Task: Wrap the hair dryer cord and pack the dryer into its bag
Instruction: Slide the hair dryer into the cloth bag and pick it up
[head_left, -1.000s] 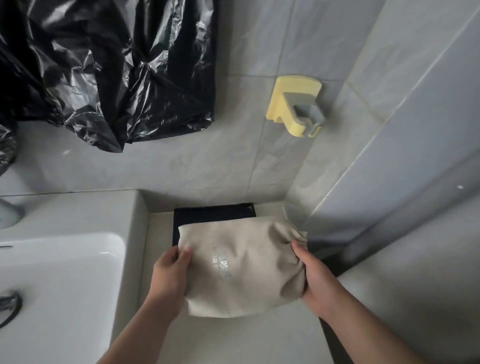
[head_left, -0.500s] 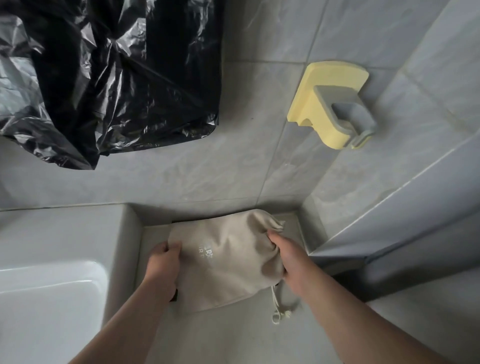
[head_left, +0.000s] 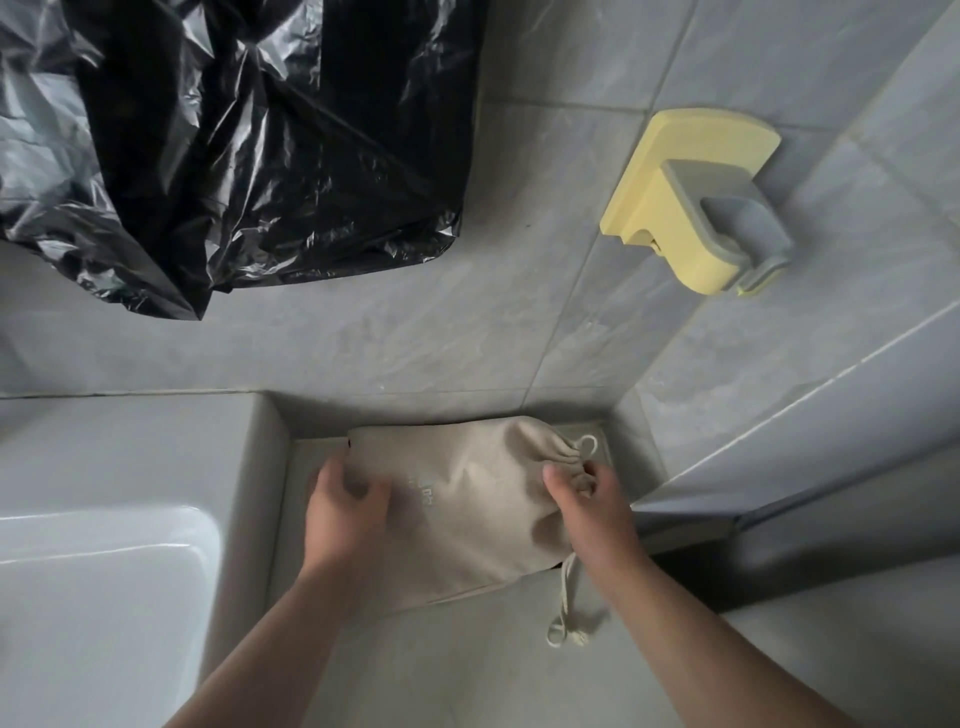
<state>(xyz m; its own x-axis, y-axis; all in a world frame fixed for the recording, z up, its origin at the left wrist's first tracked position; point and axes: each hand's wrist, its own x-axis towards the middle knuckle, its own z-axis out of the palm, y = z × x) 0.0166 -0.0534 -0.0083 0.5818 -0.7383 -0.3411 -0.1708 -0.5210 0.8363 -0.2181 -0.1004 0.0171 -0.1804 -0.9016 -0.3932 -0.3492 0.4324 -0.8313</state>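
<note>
A full beige drawstring bag lies on the counter against the back wall, in the corner. The hair dryer itself is hidden; the bag bulges. My left hand rests on the bag's left end, fingers curled onto the cloth. My right hand grips the gathered neck at the bag's right end. A loop of the drawstring trails onto the counter in front, and another loop sticks out by the wall.
A white sink basin sits to the left. A black plastic bag hangs on the tiled wall above. A yellow and grey wall holder is mounted at upper right. A tiled side wall closes the right.
The bag has moved away from me into the back corner and now covers the dark item seen behind it. Both hands went with it, staying on its two ends.
</note>
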